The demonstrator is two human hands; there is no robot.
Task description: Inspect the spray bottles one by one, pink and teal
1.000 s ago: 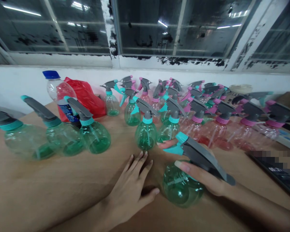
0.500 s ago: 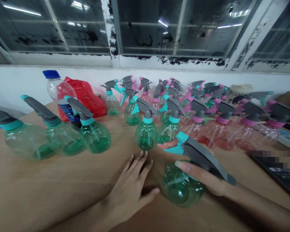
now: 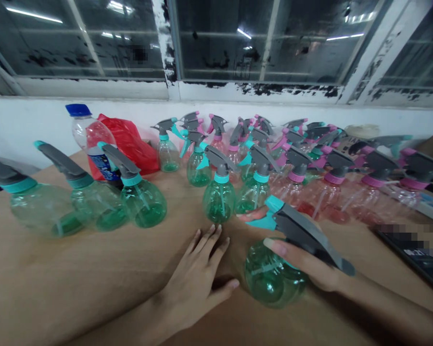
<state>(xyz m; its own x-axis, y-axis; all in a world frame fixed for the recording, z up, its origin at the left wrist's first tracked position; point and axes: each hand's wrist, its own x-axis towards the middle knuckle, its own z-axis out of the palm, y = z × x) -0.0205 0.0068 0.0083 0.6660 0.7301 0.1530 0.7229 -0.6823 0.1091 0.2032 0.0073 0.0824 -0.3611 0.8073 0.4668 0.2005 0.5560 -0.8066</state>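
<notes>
My right hand (image 3: 306,262) is wrapped round the neck of a green spray bottle (image 3: 270,283) with a grey head and turquoise trigger. A finger lies by the trigger and the thumb crosses below the head. Flat on the wooden table (image 3: 130,278), my left hand (image 3: 198,274) rests with its fingers stretched and holds nothing. Just beyond its fingertips stands another green spray bottle (image 3: 219,202), with a similar green spray bottle (image 3: 252,194) to its right. At the left are three more, the nearest to my hand being a green spray bottle (image 3: 144,206).
Pink spray bottles (image 3: 328,197) stand in a row at the right, with several more spray bottles behind. A blue-capped plastic bottle (image 3: 82,129) and a red plastic bag (image 3: 130,144) are at the back left. A phone (image 3: 414,254) lies at the right, and a white wall with windows rises behind.
The view has shifted very slightly. Both hands and the held spray bottle keep the same place and pose.
</notes>
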